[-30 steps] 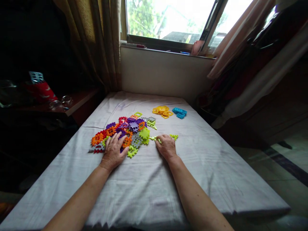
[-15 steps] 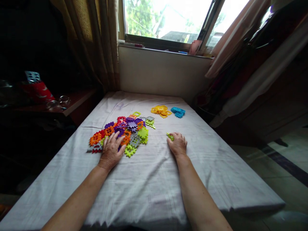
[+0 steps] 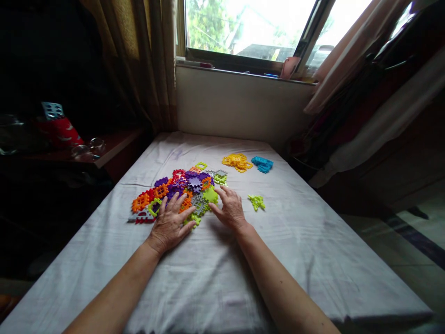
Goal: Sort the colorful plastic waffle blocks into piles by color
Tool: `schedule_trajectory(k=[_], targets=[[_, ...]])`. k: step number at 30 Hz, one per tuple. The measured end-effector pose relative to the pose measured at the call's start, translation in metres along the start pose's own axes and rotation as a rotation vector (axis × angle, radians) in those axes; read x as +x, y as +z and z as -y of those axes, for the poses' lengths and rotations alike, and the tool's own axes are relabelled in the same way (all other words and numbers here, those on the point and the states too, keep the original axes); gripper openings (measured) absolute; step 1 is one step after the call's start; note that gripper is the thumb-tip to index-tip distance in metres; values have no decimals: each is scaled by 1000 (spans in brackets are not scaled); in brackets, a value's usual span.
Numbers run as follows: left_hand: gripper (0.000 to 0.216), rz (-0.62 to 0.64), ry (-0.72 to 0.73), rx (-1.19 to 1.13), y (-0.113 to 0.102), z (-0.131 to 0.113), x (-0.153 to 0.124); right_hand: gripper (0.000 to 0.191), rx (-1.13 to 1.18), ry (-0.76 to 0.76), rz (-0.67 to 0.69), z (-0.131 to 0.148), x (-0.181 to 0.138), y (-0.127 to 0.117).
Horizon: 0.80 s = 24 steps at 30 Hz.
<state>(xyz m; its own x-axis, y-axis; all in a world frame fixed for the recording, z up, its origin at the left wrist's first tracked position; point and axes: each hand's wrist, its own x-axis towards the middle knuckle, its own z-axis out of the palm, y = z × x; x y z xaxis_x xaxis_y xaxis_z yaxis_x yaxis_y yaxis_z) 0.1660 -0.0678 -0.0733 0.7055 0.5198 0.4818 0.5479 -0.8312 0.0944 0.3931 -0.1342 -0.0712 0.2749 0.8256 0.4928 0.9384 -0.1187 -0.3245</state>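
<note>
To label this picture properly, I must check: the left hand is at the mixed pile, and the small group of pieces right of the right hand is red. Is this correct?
Only the colour is wrong: the head view shows the small group right of the right hand as light green. The left hand is at the mixed pile.

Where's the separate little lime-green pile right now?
In the head view, the lime-green pile lies right of centre on the cloth, to the right of the right hand and nearer the camera than the blue pieces.
</note>
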Motion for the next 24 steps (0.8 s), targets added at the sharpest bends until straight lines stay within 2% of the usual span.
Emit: schedule_trajectory(k=[4, 9, 11, 16, 19, 22, 24], targets=[[38, -13, -45, 31, -2, -1, 0, 36, 9, -40, 40, 8, 4, 10], [40, -6, -110, 64, 1, 1, 0, 34, 20, 31, -118, -16, 2, -2], [41, 0, -120, 69, 1, 2, 0, 35, -19, 143, -149, -35, 3, -13], [42, 14, -137, 54, -1, 1, 2, 36, -167, 550, -128, -84, -1, -42], [42, 22, -154, 53, -3, 0, 1, 36, -196, 686, -96, -97, -4, -51], [43, 14, -168, 60, -3, 1, -1, 31, -164, 663, -109, -89, -2, -53], [44, 4, -170, 62, -1, 2, -2, 25, -102, 525, -121, -69, -1, -49]])
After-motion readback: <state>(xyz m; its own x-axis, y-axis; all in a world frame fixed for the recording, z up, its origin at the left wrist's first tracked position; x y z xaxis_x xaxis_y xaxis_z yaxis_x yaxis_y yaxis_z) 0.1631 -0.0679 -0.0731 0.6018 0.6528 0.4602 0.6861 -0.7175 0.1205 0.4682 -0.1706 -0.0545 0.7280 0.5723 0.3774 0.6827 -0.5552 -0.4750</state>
